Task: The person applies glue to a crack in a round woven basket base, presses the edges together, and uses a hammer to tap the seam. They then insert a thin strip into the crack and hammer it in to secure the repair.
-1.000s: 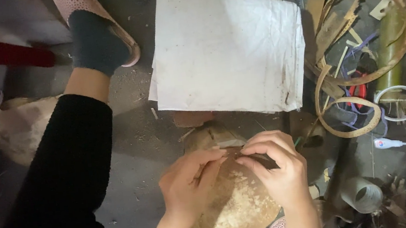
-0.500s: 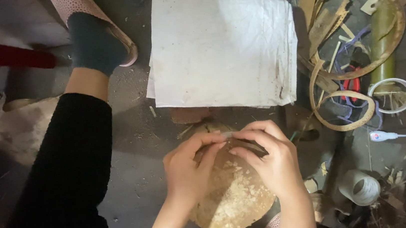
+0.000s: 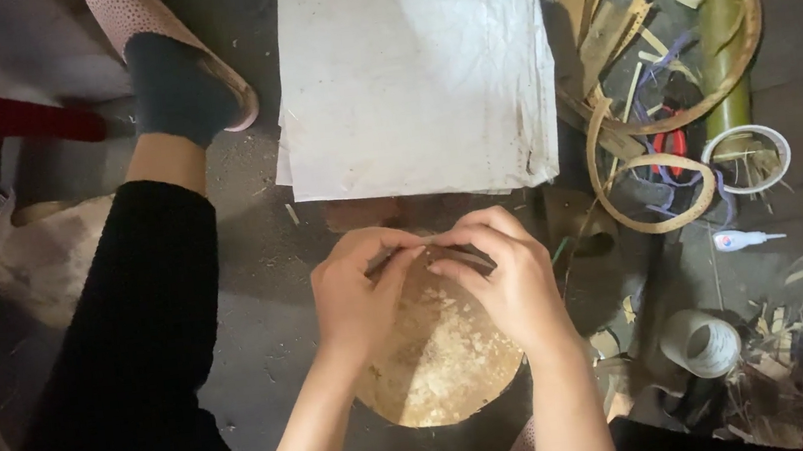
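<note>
A thin dark strip is pinched between both hands just over the far edge of a round wooden block strewn with pale shavings, likely so scraps fall there; the left hand clamps one end, the right hand the other, fingertips nearly meeting; beyond lies a white sheet; bamboo hoops and a tape roll sit off right.

Big white sheet lying on the floor; right of it there's bamboo hoops, a green bamboo stalk, and tape rolls lower down.
</note>
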